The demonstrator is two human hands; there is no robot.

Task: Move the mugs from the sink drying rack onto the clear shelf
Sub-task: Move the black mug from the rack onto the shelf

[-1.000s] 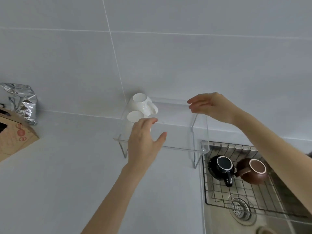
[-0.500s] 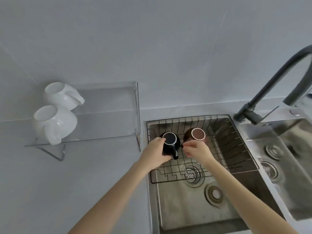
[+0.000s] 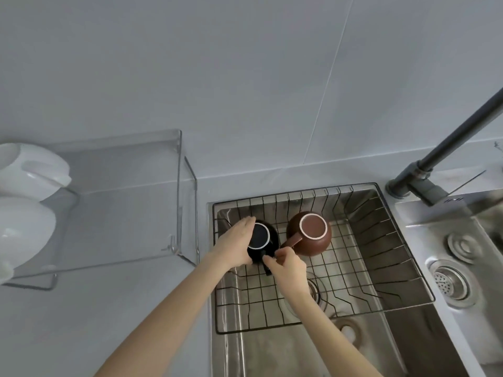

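black mug (image 3: 260, 236): upside down in the drying rack (image 3: 362, 265), base up, presumably to drain. Handle points toward the camera.
left hand (image 3: 234, 247): wrapped around the mug's left side, fingers curled over the body. Grasping.
right hand (image 3: 288, 263): fingertips pinched on the handle at the mug's near side. Two-hand grip looks chosen for control on a wet mug.
brown mug (image 3: 310, 234): also inverted, just right of the black one, handle nearly touching the right hand. Untouched.
clear shelf (image 3: 122, 191): on the worktop (image 3: 95, 322) left of the sink, two white mugs (image 3: 24, 208) at its left end, right part free.
next: lift clear of the rack wires, carry left.
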